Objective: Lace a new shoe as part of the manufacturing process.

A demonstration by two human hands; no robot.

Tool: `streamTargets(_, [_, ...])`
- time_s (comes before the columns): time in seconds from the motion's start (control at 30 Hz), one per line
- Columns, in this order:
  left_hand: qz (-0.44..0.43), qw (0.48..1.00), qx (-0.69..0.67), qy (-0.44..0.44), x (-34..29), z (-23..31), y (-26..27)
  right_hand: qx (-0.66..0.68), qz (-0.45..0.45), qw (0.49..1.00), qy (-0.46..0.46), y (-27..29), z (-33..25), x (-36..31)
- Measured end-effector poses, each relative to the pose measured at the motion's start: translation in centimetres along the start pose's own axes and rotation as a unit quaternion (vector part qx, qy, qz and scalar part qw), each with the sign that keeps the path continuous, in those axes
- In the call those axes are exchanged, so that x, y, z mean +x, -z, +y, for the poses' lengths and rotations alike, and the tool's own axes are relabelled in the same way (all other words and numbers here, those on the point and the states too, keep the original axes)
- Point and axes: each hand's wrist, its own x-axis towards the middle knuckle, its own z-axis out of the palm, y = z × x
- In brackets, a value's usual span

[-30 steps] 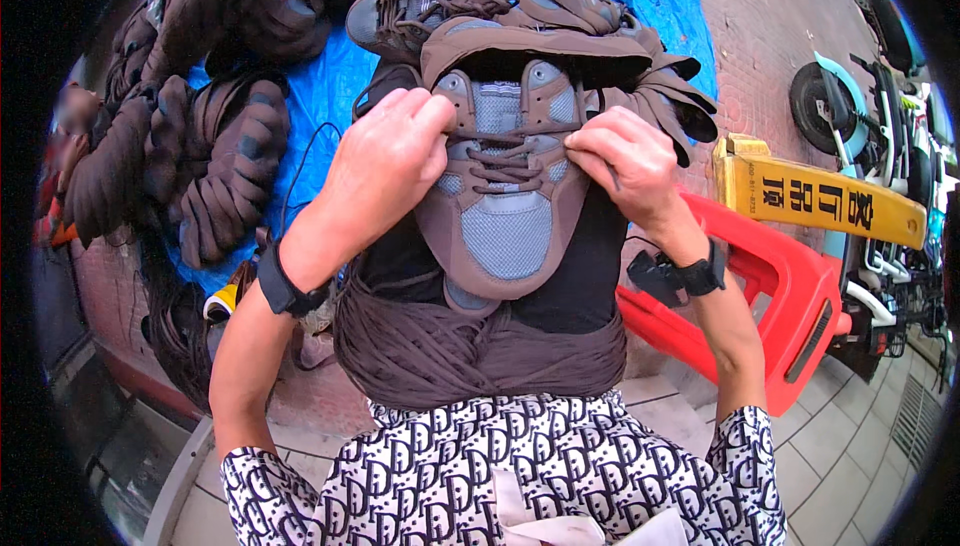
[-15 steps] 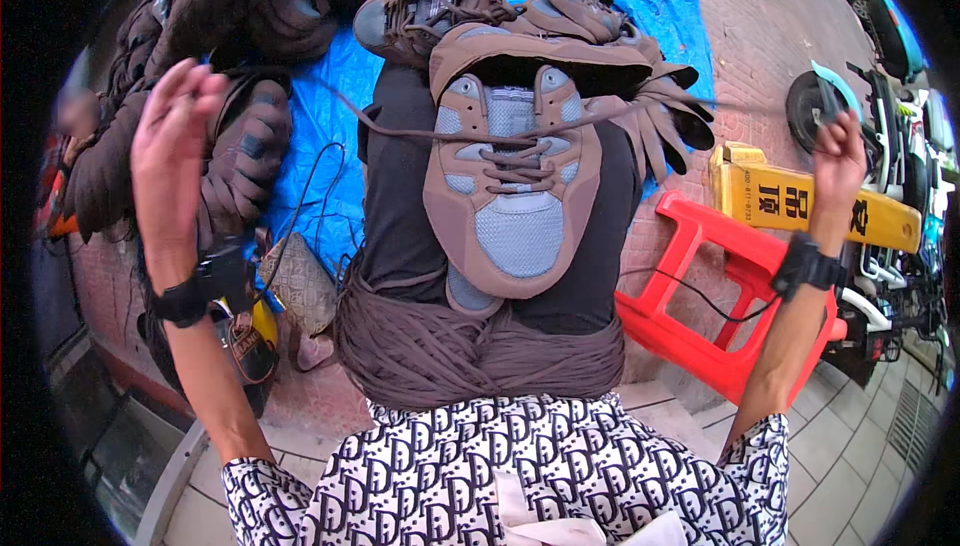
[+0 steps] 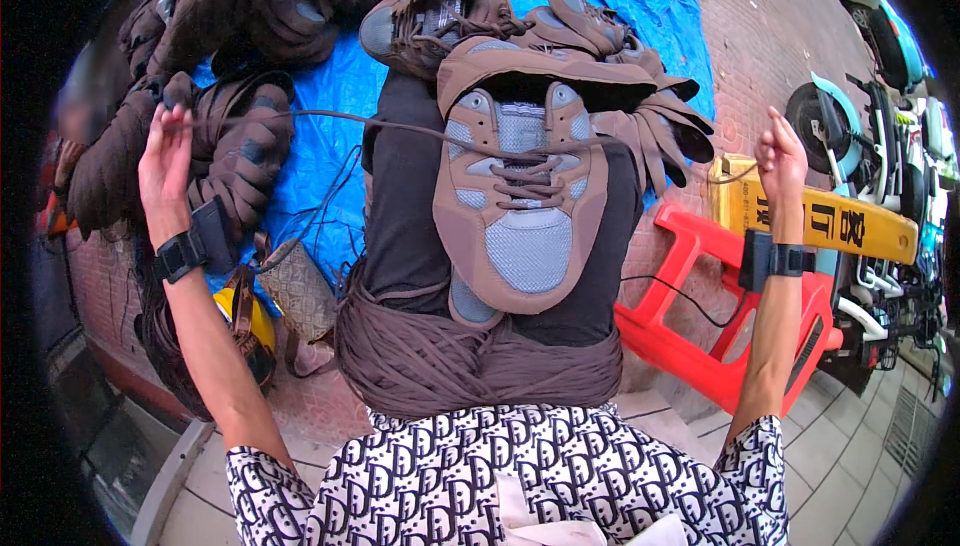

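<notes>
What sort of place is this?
Probably an outdoor, street-side work spot: stacked shoe uppers, a blue tarp spread over brick paving, and parked two-wheelers along the right.

Left hand (image 3: pixel 170 161) and right hand (image 3: pixel 782 158) hold a lace (image 3: pixel 400 128) wide across a shoe upper (image 3: pixel 530 246).
It lies on the lap (image 3: pixel 405 236), toe near; a lace bundle (image 3: pixel 480 364) sits nearer, a red stool (image 3: pixel 680 261) right, blue tarp (image 3: pixel 665 11) far.

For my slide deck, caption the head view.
Left hand and right hand hold a lace wide across a brown-and-gray shoe upper.
</notes>
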Motion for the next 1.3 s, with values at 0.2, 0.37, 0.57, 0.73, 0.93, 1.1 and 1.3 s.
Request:
streamTargets(0.2, [-0.287, 0.898, 0.328, -0.067, -14.6, -7.5, -16.9, -0.339, -0.374, 0.733, 0.456, -18.4, -0.7, -3.7])
streamTargets(0.37, [-0.364, 0.781, 0.474, -0.180, -19.8, -11.0, -21.5, -0.409, -0.394, 0.707, 0.421, -24.1, 0.5, -6.3])
streamTargets(0.57, [-0.381, 0.755, 0.497, -0.194, -20.4, -11.2, -21.4, -0.487, -0.383, 0.727, 0.295, -25.3, 0.7, -7.9])
streamTargets(0.73, [-0.375, 0.719, 0.524, -0.260, -20.4, -11.6, -21.1, -0.358, -0.373, 0.849, 0.107, -25.3, 0.6, -8.2])
streamTargets(0.93, [-0.360, 0.670, 0.527, -0.379, -20.5, -12.2, -21.2, -0.237, -0.364, 0.901, 0.001, -25.4, 0.9, -8.6])
streamTargets(1.1, [-0.384, 0.511, 0.573, -0.514, -21.2, -12.0, -20.9, -0.138, -0.368, 0.919, -0.037, -25.4, 1.2, -9.2])
streamTargets(1.3, [-0.454, 0.335, 0.658, -0.498, -20.4, -11.0, -21.8, -0.230, -0.392, 0.888, 0.072, -24.3, 1.9, -8.8])
